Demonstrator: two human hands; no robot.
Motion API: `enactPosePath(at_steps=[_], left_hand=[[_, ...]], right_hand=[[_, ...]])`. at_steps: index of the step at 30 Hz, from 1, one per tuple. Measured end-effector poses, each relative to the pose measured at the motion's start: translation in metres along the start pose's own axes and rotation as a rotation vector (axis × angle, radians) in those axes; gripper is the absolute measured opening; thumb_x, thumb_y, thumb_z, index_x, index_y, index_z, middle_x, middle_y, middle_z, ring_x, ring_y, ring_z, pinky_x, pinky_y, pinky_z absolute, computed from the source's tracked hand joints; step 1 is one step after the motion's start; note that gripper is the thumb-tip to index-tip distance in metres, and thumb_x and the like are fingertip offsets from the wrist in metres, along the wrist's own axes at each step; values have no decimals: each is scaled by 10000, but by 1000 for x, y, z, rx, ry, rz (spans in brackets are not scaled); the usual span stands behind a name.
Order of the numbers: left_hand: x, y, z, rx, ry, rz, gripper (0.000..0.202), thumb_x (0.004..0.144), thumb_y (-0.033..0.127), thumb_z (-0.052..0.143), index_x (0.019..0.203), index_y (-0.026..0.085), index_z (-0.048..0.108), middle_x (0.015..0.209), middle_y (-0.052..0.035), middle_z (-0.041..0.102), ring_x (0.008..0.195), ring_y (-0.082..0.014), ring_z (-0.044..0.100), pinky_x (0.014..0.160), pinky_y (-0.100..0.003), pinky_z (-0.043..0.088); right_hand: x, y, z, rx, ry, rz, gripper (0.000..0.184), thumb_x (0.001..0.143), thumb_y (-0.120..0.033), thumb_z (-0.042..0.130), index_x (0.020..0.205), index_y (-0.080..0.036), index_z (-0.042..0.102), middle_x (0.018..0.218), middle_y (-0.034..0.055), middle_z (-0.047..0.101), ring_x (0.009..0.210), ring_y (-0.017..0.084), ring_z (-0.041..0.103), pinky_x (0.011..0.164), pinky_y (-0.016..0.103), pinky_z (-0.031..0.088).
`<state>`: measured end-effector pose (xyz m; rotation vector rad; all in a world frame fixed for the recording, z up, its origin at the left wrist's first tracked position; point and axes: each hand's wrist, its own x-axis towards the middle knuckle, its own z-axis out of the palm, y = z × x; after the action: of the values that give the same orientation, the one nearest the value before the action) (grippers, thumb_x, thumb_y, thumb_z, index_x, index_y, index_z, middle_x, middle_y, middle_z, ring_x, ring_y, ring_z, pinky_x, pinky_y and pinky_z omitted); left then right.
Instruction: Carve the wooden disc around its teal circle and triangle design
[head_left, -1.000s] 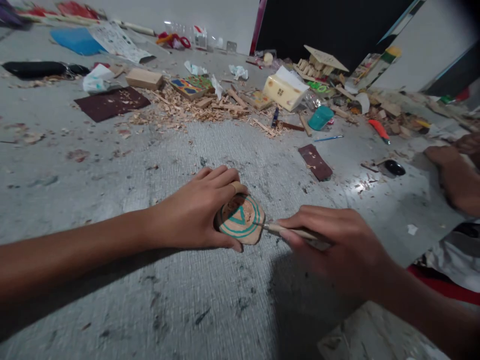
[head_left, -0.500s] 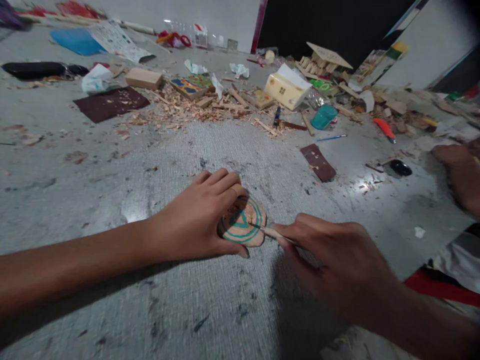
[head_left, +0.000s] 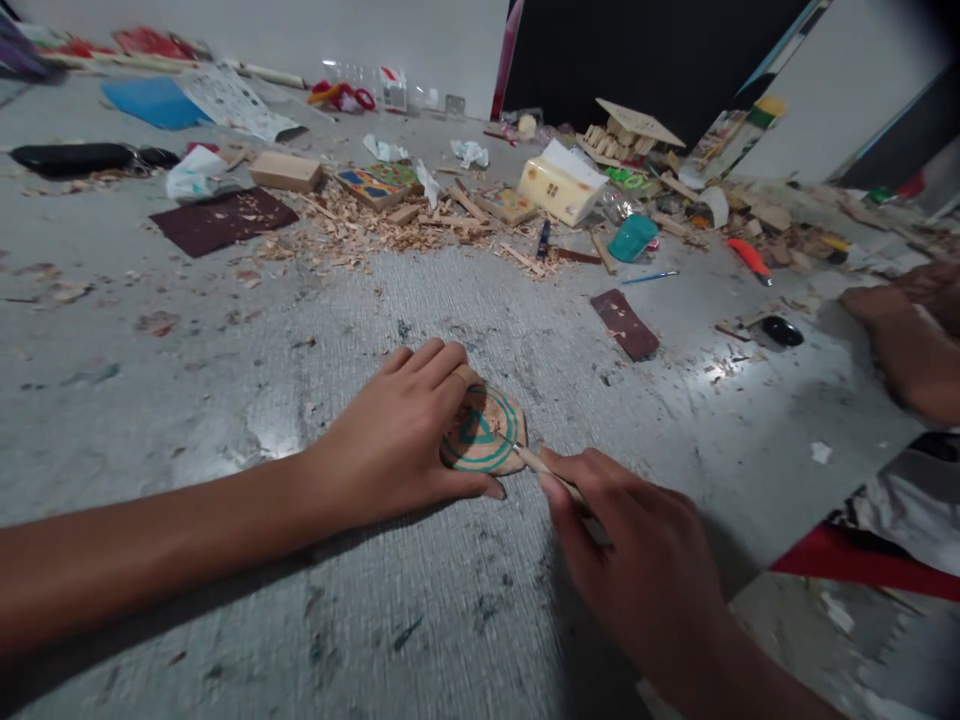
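Note:
A round slice of wood (head_left: 487,436) painted with teal rings and a teal triangle lies on the grey floor (head_left: 225,400). My left hand (head_left: 397,435) grips its left edge, fingers curled over the top and thumb along the near side. My right hand (head_left: 637,560) is closed on a thin carving tool with a pale wooden handle (head_left: 544,467). The tool's tip rests on the right part of the painted face.
Wood shavings (head_left: 360,225), sandpaper sheets (head_left: 221,218) (head_left: 624,323), painted blocks, a small yellow house (head_left: 559,185), a teal cup (head_left: 632,238) and an orange cutter (head_left: 750,258) lie beyond. Another person's limb (head_left: 911,345) rests at the right. A stick model (head_left: 634,130) stands at the back.
My right hand has swung down and to the left, nearer to me, keeping the tool's tip on the wood slice. My left hand has stayed on the slice.

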<state>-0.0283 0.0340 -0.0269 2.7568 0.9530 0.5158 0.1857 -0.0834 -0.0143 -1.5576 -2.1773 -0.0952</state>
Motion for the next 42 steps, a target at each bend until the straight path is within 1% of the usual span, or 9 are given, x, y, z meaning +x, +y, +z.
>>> enactPosePath(at_steps=[6, 12, 26, 29, 32, 34, 37, 40, 42], left_hand=[[-1, 1, -1, 15, -17, -23, 865, 694, 844, 790, 1109, 97, 652, 1121, -138, 619, 1043, -356, 594, 884, -481, 453], [-1, 1, -1, 12, -23, -38, 831, 706, 825, 799, 1106, 113, 644, 1115, -127, 620, 1062, -351, 596, 878, -473, 463], [5, -8, 2, -50, 25, -88, 770, 661, 779, 862, 1014, 134, 635, 1084, -112, 615, 1042, -337, 598, 882, -483, 518], [4, -6, 0, -89, 14, -111, 740, 634, 727, 906, 995, 144, 627, 1067, -102, 615, 1024, -323, 597, 867, -465, 522], [-2, 2, -3, -118, -34, -68, 768, 609, 701, 928, 1049, 150, 624, 1088, -99, 624, 1036, -326, 602, 875, -467, 504], [-6, 7, -3, -125, -84, -38, 809, 615, 722, 916, 1107, 153, 618, 1121, -103, 628, 1053, -336, 604, 880, -478, 485], [-9, 7, 0, -143, -82, -6, 850, 639, 764, 882, 1180, 171, 604, 1157, -102, 622, 1078, -339, 595, 887, -475, 461], [-7, 0, 2, -213, -66, 30, 844, 673, 779, 854, 1230, 202, 591, 1195, -95, 611, 1084, -317, 577, 894, -456, 447], [-4, -4, 1, -264, -89, 43, 813, 685, 731, 876, 1237, 207, 591, 1217, -96, 601, 1089, -306, 566, 901, -446, 444]], right_hand=[[4, -6, 1, 36, -31, 87, 227, 1073, -231, 501, 991, -193, 710, 928, 47, 786, 672, 171, 701, 597, 302, 437], [0, -8, 5, 24, -22, 80, 231, 1067, -218, 509, 1041, -197, 738, 819, 22, 716, 686, 171, 673, 619, 295, 427], [4, -4, 15, 83, 45, 111, 208, 1063, -201, 541, 1085, -225, 746, 898, 16, 748, 784, 163, 707, 706, 275, 498], [15, 15, 9, 27, 75, 68, 205, 1061, -209, 555, 1117, -236, 750, 934, 17, 774, 811, 160, 721, 719, 271, 516], [31, 51, -7, -47, 229, 120, 199, 1054, -241, 564, 1128, -210, 746, 1042, 77, 796, 890, 213, 739, 763, 328, 545], [40, 71, -19, -60, 258, 161, 176, 1029, -262, 617, 1136, -211, 747, 1099, 90, 799, 978, 248, 746, 849, 374, 559], [47, 80, -28, 69, 148, 104, 199, 1038, -287, 602, 1181, -222, 723, 1125, 80, 791, 975, 230, 745, 838, 355, 567], [49, 73, -27, 267, -25, 63, 317, 1061, -261, 529, 1359, -250, 636, 1187, 65, 765, 971, 193, 731, 797, 310, 561], [53, 67, -25, 412, -172, -5, 342, 1064, -242, 502, 1383, -288, 616, 1190, 34, 751, 990, 172, 716, 824, 295, 550]])
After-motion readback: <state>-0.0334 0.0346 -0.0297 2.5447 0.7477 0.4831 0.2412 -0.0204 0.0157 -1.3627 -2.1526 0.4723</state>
